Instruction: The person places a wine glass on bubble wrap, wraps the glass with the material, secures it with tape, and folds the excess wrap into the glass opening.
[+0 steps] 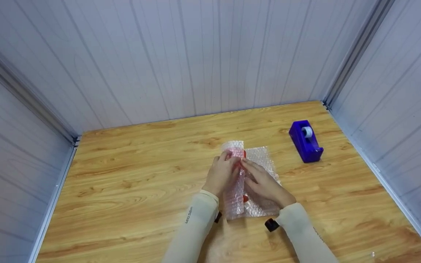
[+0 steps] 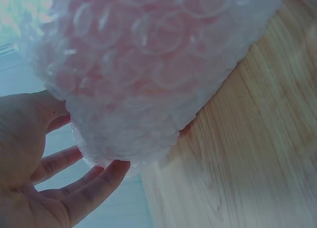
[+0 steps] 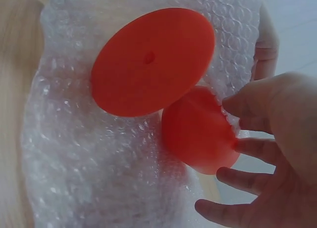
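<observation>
**Smooth red piece (image 3: pixel 168 89) inside folded bubble wrap (image 1: pixel 235 199)**

Left hand (image 1: pixel 222 173): grip clamped on bumpy, translucent wrap. Right hand (image 1: pixel 267 182): grip apart, at the piece's bulbous end; other end, flat disc. Wood-grain tabletop (image 1: pixel 141 182) underneath. Beyond, right: boxy blue tape dispenser (image 1: pixel 305 146).

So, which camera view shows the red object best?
The right wrist view: there the red object shows its disc and rounded part plainly. The head view gives only small red patches beside the bubble wrap; the left wrist view, mostly a pinkish tint through it.
</observation>
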The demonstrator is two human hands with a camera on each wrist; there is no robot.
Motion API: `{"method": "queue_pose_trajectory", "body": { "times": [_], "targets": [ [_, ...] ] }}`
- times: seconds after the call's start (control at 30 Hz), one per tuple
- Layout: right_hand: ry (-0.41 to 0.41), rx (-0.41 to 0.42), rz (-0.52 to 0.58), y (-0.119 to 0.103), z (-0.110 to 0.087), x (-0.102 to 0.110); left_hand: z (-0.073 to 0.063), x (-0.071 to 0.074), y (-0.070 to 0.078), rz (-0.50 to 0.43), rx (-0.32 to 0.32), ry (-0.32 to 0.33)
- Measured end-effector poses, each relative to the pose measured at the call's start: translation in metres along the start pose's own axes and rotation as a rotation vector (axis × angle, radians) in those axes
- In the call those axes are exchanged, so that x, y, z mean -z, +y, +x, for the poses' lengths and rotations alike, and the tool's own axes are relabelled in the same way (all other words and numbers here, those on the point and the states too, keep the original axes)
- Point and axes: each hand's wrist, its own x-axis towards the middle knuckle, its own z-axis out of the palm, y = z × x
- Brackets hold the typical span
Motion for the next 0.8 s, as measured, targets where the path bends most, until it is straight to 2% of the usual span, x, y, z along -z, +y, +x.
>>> {"method": "queue_pose_trajectory", "body": {
  "times": [0.17,0.3,0.63,0.7,0.8],
  "targets": [
    [0.028,0.021,-0.020,0.0003,0.0013,0.0031,0.0000,-0.0005,0.0020,-0.011,-0.003,0.013],
    [0.034,0.018,-0.026,0.0020,0.0022,0.0036,-0.0014,-0.0006,0.0034,0.023,-0.013,0.016],
    [0.007,-0.011,0.064,0.0042,0.0008,0.0043,-0.0040,0.0016,0.0011,0.074,-0.050,0.019],
    [0.004,-0.023,0.078,0.0050,0.0003,0.0041,-0.0049,0.0014,-0.0001,0.062,-0.047,0.019],
    [-0.002,-0.032,0.101,0.0060,-0.0006,0.0039,-0.0069,0.0002,-0.0032,-0.007,-0.022,0.034]
  ]
}}
